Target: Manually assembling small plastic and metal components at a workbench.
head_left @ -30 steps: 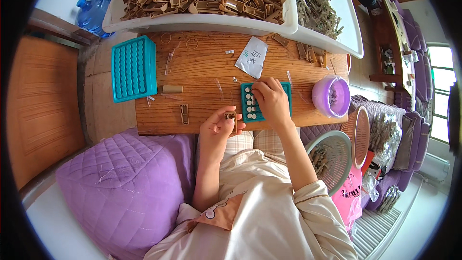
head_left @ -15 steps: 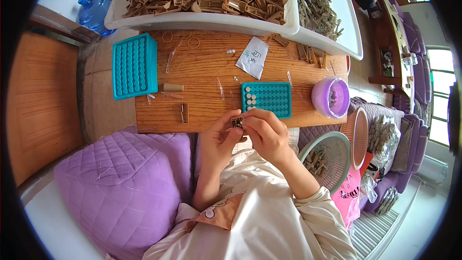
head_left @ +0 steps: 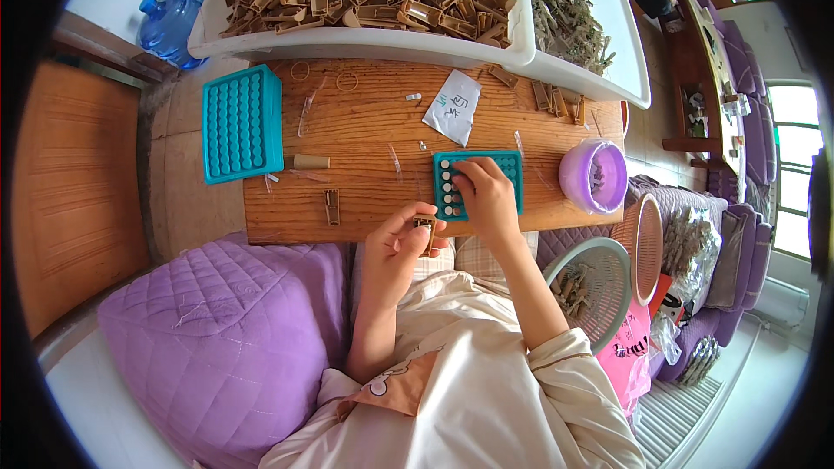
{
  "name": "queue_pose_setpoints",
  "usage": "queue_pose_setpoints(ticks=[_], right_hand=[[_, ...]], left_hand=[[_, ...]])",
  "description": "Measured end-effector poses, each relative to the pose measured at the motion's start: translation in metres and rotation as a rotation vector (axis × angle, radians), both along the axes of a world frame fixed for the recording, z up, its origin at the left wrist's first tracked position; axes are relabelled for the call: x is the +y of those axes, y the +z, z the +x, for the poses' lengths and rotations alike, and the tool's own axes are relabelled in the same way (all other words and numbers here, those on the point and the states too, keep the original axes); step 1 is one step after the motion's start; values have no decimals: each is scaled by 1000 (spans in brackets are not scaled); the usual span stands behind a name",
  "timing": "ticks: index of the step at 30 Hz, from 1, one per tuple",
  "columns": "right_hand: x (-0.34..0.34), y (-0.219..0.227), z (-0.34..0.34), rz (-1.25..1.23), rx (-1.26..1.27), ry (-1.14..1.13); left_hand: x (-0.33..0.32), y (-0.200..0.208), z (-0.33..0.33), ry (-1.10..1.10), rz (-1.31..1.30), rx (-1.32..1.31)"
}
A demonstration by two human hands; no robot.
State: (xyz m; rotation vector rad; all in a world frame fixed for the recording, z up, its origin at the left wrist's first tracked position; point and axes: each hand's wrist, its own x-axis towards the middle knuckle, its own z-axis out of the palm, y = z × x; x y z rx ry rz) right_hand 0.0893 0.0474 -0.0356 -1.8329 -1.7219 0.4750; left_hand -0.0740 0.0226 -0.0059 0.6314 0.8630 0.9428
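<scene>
"Resting on the wooden table [head_left: 365, 122], what is found toward the near edge?"

"A teal tray [head_left: 512, 167], its pits partly filled."

"And what is gripped?"

"By the left hand [head_left: 395, 247], a brown casing [head_left: 431, 233] is clasped between thumb and fingers, at the table's near edge. The right hand [head_left: 490, 200] is held apart from it, poised over the tray; whether anything is pinched there cannot be told."

"How is the casing best held?"

"By its long side walls, open face left clear; it is judged light and stiff."

"And the smallest pieces?"

"White discs [head_left: 447, 188], seated in the tray's left-hand pits: probably light and slippery, best taken by the rim."
</scene>
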Motion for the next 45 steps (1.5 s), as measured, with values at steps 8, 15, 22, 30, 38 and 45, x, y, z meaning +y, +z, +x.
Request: queue_pose_setpoints(ticks=[8, 15, 22, 30, 38, 45], right_hand=[[-2, 17, -6, -19, 122, -30], [-28, 50, -40, 280, 356, 158], [-25, 52, -30, 188, 319, 270], [-4, 89, -8, -375, 158, 424], [23, 85, 22, -530, 331, 576], [83, 14, 157, -125, 96, -486]], left_hand=[[0, 1, -1, 14, -11, -35], [-4, -1, 7, 44, 39, -130], [-4, -4, 5, -27, -17, -52], [-2, 4, 5, -171, 38, 286], [-3, -1, 2, -228, 68, -66], [1, -1, -4, -187, 61, -105]])
